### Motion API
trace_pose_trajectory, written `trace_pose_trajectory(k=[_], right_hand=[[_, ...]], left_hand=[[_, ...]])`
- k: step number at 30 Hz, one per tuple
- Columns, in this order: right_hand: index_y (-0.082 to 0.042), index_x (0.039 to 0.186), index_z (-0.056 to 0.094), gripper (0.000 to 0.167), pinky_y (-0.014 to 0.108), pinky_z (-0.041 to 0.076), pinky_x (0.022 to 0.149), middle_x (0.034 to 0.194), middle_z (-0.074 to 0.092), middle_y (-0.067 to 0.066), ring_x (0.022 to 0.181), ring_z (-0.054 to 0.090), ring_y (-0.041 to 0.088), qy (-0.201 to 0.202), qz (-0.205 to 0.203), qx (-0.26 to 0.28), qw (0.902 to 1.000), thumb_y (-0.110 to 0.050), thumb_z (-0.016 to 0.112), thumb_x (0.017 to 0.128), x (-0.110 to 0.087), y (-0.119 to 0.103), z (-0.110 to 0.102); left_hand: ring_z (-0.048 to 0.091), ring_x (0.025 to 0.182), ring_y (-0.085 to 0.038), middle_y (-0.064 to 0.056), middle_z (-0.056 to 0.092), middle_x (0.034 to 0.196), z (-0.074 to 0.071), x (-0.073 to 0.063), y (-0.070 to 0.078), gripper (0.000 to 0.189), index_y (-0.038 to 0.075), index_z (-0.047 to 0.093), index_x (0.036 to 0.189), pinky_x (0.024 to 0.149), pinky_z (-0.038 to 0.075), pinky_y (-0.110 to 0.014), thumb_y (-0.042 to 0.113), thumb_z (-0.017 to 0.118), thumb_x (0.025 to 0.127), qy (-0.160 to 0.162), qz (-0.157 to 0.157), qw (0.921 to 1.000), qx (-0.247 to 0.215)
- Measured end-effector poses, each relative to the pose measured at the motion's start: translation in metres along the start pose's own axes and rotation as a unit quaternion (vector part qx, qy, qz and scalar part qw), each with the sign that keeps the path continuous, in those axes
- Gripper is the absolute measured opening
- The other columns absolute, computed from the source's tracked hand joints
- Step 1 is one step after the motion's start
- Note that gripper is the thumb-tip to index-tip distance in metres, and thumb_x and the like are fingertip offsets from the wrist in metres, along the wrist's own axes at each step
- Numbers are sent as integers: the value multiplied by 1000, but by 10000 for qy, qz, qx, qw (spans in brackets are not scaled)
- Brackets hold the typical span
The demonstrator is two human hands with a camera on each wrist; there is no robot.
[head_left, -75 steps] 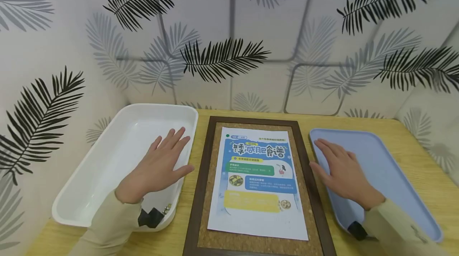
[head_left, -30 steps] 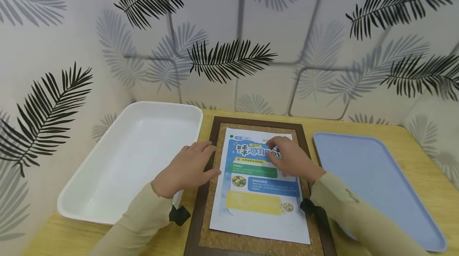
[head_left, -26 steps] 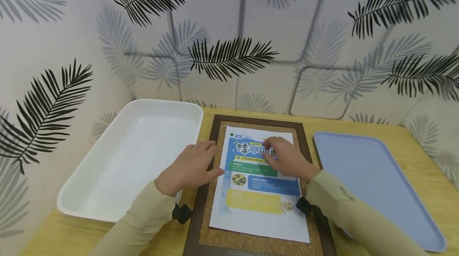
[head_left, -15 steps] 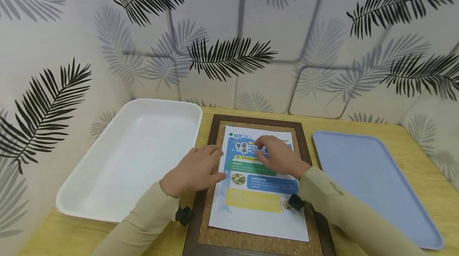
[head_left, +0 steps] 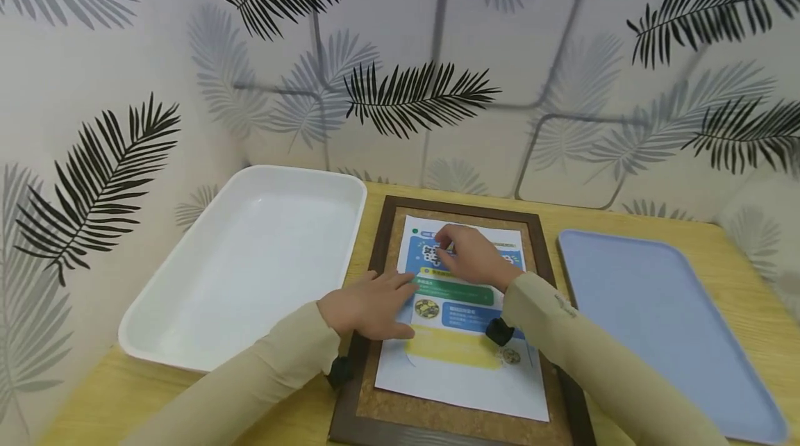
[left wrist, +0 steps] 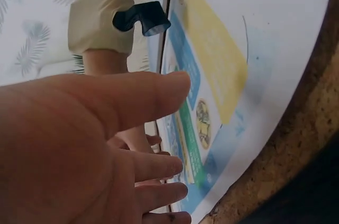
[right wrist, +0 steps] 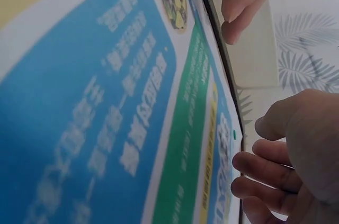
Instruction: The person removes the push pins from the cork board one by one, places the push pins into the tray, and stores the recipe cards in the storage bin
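Note:
A printed paper sheet (head_left: 462,390) with blue, green and yellow blocks lies on a cork board (head_left: 431,410) with a dark brown frame (head_left: 571,404). My left hand (head_left: 373,305) is spread over the board's left side, its fingertips at the sheet's left edge. In the left wrist view its thumb (left wrist: 153,97) and fingers stretch out beside the sheet. My right hand (head_left: 475,255) bends loosely over the printed title near the top, covering part of it. The right wrist view shows that hand's fingers (right wrist: 265,171) loosely curved, with nothing between them and the thumb.
A deep white tray (head_left: 250,279) stands left of the board. To the right lies a shallow blue tray (head_left: 644,314). Both sit on a yellow wood-grain table (head_left: 94,404), with a leaf-patterned wall (head_left: 400,147) behind it.
My hands have come inward from over the two trays to the board. The right hand has drifted left across the title; the left hand has moved right onto the sheet's edge.

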State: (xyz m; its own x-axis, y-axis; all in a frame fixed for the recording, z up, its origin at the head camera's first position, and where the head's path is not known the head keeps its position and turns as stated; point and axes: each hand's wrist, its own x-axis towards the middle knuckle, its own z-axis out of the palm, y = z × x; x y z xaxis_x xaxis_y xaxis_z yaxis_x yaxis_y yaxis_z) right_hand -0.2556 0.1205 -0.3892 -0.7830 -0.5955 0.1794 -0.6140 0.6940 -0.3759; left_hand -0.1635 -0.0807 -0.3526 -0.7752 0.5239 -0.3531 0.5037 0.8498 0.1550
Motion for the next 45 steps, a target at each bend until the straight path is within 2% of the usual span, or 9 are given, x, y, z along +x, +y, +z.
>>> trace_pose_trajectory(k=[5, 8, 13, 23, 28, 37, 45], right_hand=[[4, 112, 61, 24, 38, 54, 76, 95, 68, 13, 82, 65, 22, -185, 198, 229, 9994, -11, 57, 94, 13, 2, 6], [4, 111, 62, 24, 38, 53, 76, 95, 68, 14, 82, 65, 23, -160, 316, 325, 9988, -12, 57, 94, 23, 5, 11], [5, 110, 62, 23, 40, 53, 78, 95, 68, 16, 83, 65, 25, -68, 507, 414, 9978, -12, 59, 94, 35, 9, 17], [1, 108, 66, 24, 39, 52, 80, 96, 67, 14, 81, 62, 22, -142, 1093, 503, 9926, -17, 60, 95, 57, 8, 25], [2, 105, 66, 21, 37, 53, 77, 95, 68, 15, 79, 64, 22, -156, 1171, 489, 9918, -15, 59, 95, 63, 6, 26], [1, 100, 70, 21, 36, 53, 76, 93, 71, 14, 73, 64, 20, -518, 1310, 416, 9892, -14, 56, 96, 74, 8, 14], [-2, 96, 73, 21, 26, 46, 64, 87, 72, 11, 62, 55, 12, -786, 1345, 599, 9860, -16, 58, 96, 75, 11, 15]], left_hand=[[25, 146, -21, -4, 26, 159, 1, 6, 4, 74, 14, 36, 149, 117, 23, -45, 48, 63, 89, -181, -168, 9996, 159], [24, 147, -22, -3, 24, 160, 4, 8, 4, 78, 15, 36, 149, 118, 22, -44, 49, 66, 86, -251, -261, 9988, 325], [25, 146, -24, -5, 25, 159, 6, 9, 6, 82, 14, 37, 148, 117, 24, -44, 51, 70, 83, -259, -221, 9972, 662], [29, 144, -23, -6, 29, 157, 6, 8, 7, 84, 12, 39, 146, 115, 28, -42, 51, 74, 79, -192, -205, 9960, 844], [30, 143, -22, -6, 29, 157, 6, 9, 7, 85, 12, 40, 146, 114, 29, -42, 52, 75, 78, -205, -217, 9959, 851], [34, 142, -22, -5, 33, 156, 3, 16, 7, 93, 9, 37, 147, 114, 31, -42, 54, 76, 76, -78, -239, 9946, 1008], [36, 141, -21, -4, 35, 154, 5, 13, 9, 94, 9, 40, 146, 112, 33, -43, 54, 78, 73, -71, -269, 9944, 1019]])
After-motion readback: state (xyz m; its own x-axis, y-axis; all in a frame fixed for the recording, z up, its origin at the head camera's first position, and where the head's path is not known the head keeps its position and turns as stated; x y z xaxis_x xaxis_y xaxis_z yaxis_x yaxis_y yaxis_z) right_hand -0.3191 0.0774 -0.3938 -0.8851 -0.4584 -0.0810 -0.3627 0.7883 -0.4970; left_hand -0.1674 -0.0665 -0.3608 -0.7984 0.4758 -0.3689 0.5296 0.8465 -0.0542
